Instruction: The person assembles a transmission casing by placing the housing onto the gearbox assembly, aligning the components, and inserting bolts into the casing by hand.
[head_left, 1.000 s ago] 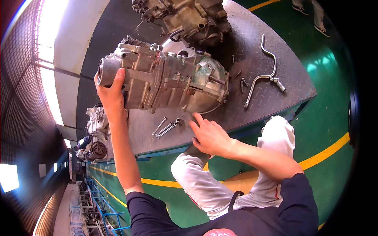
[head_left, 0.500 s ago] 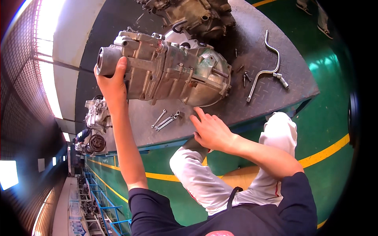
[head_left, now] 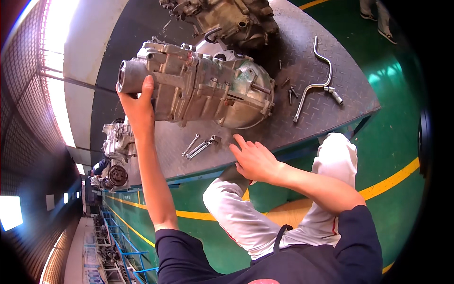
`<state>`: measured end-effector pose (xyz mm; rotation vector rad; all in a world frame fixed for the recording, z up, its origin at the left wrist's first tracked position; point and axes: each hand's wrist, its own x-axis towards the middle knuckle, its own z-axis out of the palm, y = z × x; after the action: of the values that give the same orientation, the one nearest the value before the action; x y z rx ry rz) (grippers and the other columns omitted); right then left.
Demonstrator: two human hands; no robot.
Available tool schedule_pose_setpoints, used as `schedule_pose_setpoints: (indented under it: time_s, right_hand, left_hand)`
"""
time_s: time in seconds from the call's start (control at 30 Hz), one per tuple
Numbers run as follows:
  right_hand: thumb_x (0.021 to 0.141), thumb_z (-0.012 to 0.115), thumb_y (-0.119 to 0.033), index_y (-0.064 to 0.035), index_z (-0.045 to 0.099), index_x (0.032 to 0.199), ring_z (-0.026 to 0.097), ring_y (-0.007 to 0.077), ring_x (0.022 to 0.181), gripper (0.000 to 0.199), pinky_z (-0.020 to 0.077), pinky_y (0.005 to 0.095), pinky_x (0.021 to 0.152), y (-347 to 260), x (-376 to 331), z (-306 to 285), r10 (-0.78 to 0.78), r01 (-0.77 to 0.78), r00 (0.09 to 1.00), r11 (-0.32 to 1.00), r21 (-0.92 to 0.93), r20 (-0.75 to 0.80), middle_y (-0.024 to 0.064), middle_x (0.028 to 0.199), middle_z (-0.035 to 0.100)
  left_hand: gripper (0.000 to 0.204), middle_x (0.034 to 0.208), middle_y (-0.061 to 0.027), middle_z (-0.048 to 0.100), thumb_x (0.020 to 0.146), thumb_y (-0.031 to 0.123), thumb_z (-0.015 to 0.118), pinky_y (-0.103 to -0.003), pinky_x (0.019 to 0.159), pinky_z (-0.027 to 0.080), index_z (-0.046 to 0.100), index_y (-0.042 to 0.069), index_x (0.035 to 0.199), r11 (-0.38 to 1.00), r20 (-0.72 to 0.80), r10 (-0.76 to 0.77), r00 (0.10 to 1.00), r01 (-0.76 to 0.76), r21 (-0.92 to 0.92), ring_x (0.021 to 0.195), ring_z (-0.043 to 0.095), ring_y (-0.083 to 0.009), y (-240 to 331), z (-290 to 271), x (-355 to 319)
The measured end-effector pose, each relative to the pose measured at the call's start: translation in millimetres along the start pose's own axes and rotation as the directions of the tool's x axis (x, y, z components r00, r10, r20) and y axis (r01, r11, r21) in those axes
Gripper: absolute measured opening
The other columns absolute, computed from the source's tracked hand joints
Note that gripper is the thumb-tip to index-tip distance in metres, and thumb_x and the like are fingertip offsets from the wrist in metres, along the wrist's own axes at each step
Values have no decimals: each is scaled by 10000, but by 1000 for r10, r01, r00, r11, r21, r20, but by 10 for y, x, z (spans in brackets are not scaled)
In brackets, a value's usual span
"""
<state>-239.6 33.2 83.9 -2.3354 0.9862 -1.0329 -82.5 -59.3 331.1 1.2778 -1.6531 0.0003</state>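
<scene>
A grey metal gearbox lies on its side on the dark steel-plate table. Its bell-shaped housing points right and its narrow tubular end points left. My left hand wraps round that tubular end, the thumb on the near side and the other fingers mostly hidden behind it. Below the bell housing, at the table's near edge, my right hand holds nothing, its fingers apart and the index finger stretched forward. Several small wrenches lie on the plate to the left of that hand.
A cranked speed brace with a socket lies on the right of the table, bolts beside it. Behind the gearbox stands another larger, dirty casting. An engine stands further left. Another person's legs show at far right.
The view has turned slightly. My left hand stays on the gearbox's tubular end, and my right hand sits a little further from the bell housing.
</scene>
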Motion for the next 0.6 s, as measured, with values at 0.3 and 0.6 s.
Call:
schedule_pose_setpoints:
  time_s: [0.3,0.6]
  right_hand:
    - [819,696,-207,-7,486,1228,615,366,1024,501,496,473,865,5,-1,-94,26,-31,972,999,17,233,253,1399,415]
    - [767,662,-136,-7,537,1144,647,344,911,417,518,451,768,96,-94,-170,-44,55,986,996,-65,164,251,1347,467]
  left_hand:
    - [605,1344,-155,541,1007,416,498,-407,1105,350,400,-22,1413,997,194,-45,980,56,-56,1267,495,-235,175,-478,196]
    - [565,1437,-160,526,1072,398,283,-342,1169,253,503,9,1417,882,254,-120,960,-14,470,1365,449,-256,725,-291,602]
